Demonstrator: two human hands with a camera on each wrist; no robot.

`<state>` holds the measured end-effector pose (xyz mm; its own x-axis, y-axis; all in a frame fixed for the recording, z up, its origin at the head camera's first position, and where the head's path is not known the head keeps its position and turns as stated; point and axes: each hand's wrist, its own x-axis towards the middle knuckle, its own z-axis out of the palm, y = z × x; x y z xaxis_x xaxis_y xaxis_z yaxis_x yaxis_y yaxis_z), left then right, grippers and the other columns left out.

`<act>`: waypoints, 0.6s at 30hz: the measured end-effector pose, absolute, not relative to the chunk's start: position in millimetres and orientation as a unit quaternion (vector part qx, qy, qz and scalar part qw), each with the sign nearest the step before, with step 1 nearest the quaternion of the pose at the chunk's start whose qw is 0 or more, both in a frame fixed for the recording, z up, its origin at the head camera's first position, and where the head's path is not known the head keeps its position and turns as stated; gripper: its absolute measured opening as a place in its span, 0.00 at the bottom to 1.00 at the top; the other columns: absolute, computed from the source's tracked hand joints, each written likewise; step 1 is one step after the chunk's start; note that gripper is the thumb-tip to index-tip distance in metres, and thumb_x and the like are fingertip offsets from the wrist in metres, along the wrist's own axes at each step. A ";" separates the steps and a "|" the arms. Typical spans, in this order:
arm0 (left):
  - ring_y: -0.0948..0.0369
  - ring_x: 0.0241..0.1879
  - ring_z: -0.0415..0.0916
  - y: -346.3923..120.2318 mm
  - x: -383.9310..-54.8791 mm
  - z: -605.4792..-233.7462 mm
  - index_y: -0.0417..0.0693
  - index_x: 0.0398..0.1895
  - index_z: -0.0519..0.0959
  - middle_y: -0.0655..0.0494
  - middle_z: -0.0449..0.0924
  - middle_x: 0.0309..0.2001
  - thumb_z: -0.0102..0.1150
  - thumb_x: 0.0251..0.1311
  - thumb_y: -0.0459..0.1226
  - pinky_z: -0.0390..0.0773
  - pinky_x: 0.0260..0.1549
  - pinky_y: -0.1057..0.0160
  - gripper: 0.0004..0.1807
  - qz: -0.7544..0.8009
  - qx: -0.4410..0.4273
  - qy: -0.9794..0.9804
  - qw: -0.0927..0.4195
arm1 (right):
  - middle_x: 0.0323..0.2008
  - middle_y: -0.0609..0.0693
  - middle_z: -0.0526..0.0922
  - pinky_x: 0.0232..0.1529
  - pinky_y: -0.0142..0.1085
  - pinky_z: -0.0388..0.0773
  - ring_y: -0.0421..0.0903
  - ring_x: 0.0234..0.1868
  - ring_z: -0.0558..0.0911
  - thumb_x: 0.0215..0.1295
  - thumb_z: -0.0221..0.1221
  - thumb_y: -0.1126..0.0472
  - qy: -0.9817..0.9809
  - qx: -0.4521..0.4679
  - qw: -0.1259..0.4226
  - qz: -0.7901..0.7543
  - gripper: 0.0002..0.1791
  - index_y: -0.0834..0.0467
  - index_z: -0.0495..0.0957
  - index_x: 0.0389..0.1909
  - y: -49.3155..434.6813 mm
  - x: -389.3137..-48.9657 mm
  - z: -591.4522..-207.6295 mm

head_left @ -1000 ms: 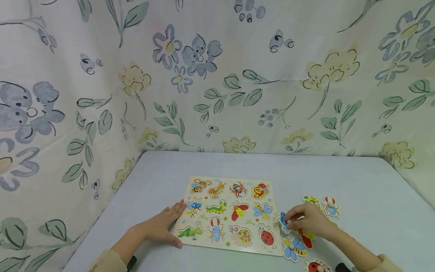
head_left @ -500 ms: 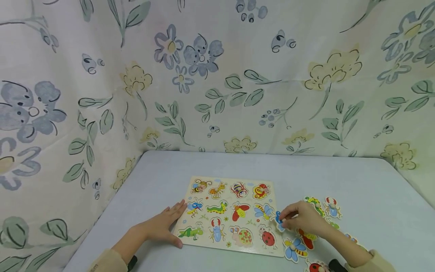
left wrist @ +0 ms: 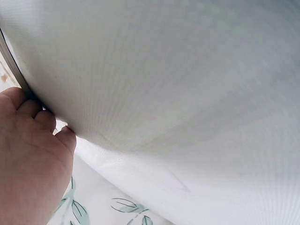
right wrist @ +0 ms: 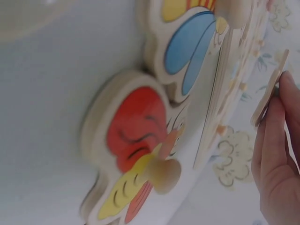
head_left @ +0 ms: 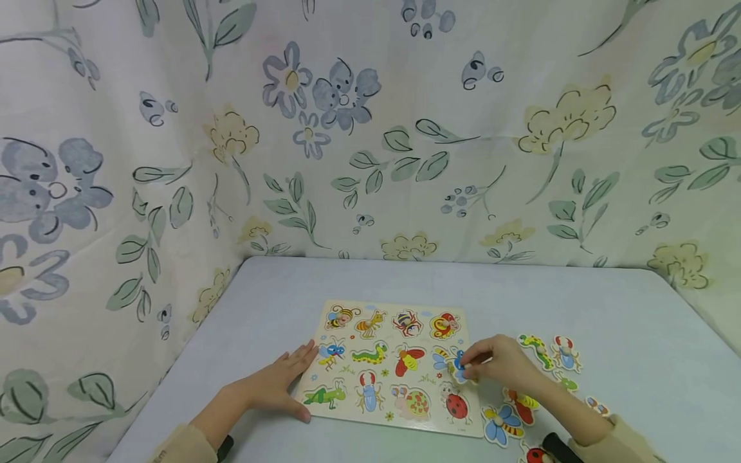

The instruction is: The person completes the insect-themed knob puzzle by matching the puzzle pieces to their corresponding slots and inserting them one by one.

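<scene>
A pale wooden peg puzzle board (head_left: pixel 440 424) with pictures of insects lies on the table; knobs show on its top-row pieces. My left hand (head_left: pixel 274 386) rests at the board's left edge, fingers extended and thumb apart; in the left wrist view the hand (left wrist: pixel 33 150) lies along the board's side. Over the board's right side, my right hand (head_left: pixel 503 363) pinches a blue insect puzzle piece (head_left: pixel 459 369) between thumb and fingers. It overlaps the blue-winged, striped insect picture. The right wrist view shows this piece (right wrist: pixel 269 98) edge-on, raised and tilted.
Right of the board lie loose knobbed pieces: a blue-winged bee (head_left: pixel 501 424), a red-winged insect (head_left: pixel 522 406), a caterpillar (head_left: pixel 537 350), a stag beetle (head_left: pixel 566 354) and a ladybird (head_left: pixel 535 455). A floral curtain (head_left: pixel 405 128) stands behind the white table (head_left: pixel 278 289).
My right hand has moved left with the blue insect piece, from beside the board's right edge to over the board. My left hand has stayed at the left edge.
</scene>
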<state>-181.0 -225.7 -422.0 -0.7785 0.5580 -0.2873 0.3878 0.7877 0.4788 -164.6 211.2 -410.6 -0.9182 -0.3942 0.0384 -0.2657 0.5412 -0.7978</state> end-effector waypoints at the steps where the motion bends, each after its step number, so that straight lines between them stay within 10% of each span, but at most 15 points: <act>1: 0.44 0.75 0.40 -225.5 -180.9 -422.2 0.37 0.76 0.46 0.42 0.38 0.77 0.73 0.40 0.60 0.43 0.70 0.40 0.67 0.201 0.256 0.922 0.212 | 0.29 0.46 0.86 0.30 0.30 0.79 0.39 0.30 0.81 0.53 0.71 0.64 0.875 -0.186 0.069 -0.441 0.05 0.60 0.86 0.30 209.3 -164.8 -410.7; 18: 0.45 0.75 0.40 -224.9 -181.2 -423.1 0.38 0.76 0.45 0.42 0.38 0.77 0.72 0.39 0.61 0.43 0.71 0.41 0.68 0.194 0.254 0.924 0.211 | 0.30 0.46 0.85 0.31 0.30 0.80 0.36 0.30 0.81 0.54 0.70 0.66 0.854 -0.242 0.071 -0.455 0.03 0.60 0.85 0.29 182.3 -170.1 -403.4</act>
